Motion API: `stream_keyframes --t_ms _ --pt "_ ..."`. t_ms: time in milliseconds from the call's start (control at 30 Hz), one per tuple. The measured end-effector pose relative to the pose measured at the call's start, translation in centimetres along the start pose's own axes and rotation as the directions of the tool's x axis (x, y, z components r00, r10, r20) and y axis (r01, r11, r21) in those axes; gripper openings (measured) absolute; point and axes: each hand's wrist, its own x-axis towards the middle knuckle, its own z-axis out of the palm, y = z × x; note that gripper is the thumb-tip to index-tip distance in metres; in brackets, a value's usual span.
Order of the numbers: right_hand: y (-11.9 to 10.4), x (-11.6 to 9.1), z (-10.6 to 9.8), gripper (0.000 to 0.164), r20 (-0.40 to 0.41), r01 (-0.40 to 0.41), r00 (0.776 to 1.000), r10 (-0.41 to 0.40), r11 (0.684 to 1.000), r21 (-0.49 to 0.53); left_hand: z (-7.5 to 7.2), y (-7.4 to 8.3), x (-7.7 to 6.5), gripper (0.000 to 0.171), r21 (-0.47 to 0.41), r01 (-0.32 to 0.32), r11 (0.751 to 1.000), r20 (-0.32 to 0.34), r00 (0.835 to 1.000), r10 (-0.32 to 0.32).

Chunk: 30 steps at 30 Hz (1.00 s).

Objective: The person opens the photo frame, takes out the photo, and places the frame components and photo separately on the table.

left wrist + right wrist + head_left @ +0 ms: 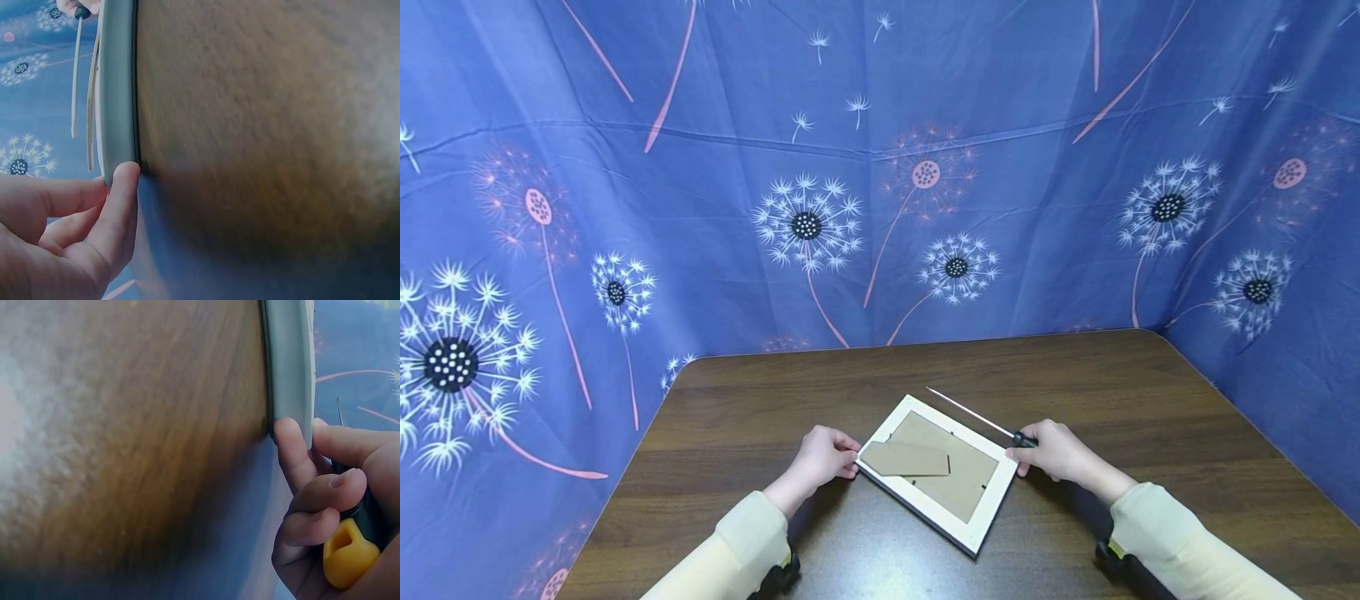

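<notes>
Right wrist view alone reveals the yellow end (351, 565) of the screwdriver (371, 524).

The frame (962, 485) sits over the worktop (775, 392), between your left hand (822, 457) and right hand (1058, 452), its stand (906, 459) on the upper side. The screwdriver (1024, 439), in your right hand, stretches behind the frame. Behind and either side hangs the curtain (865, 100).

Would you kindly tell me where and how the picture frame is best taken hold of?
The picture frame is probably best pinched by its white border at opposite corners, left hand from the left, right hand from the right. Its brown back faces up with the stand flap lying across it, while two corners point outward toward the hands.
</notes>
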Motion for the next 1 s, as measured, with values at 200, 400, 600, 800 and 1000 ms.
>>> stream_keyframes --t_ms 200,400,600,800,1000 --pt "-0.1 -0.5 0.2 0.021 0.007 0.005 1.000 -0.005 1.000 0.022 -0.1 -0.1 0.6 0.011 0.000 0.007 1.000 -0.010 1.000 -0.007" --pt "-0.2 -1.0 0.3 0.020 0.019 -0.014 1.000 0.014 1.000 0.025 -0.1 -0.1 1.0 0.011 -0.004 0.005 1.000 -0.015 1.000 -0.005" --pt "-0.5 -1.6 0.4 0.020 0.035 0.024 0.999 -0.025 0.999 0.035 -0.2 0.0 1.6 0.010 0.005 0.003 1.000 -0.026 1.000 -0.003" --pt "-0.6 -2.0 0.6 0.019 0.055 0.043 0.997 -0.045 0.998 0.043 -0.3 -0.1 2.0 0.010 0.019 -0.003 1.000 -0.030 1.000 0.003" --pt "-0.5 -2.2 0.7 0.020 0.068 0.049 0.996 -0.053 0.997 0.054 -0.3 0.0 2.4 0.010 0.012 0.014 1.000 -0.035 0.999 -0.014"
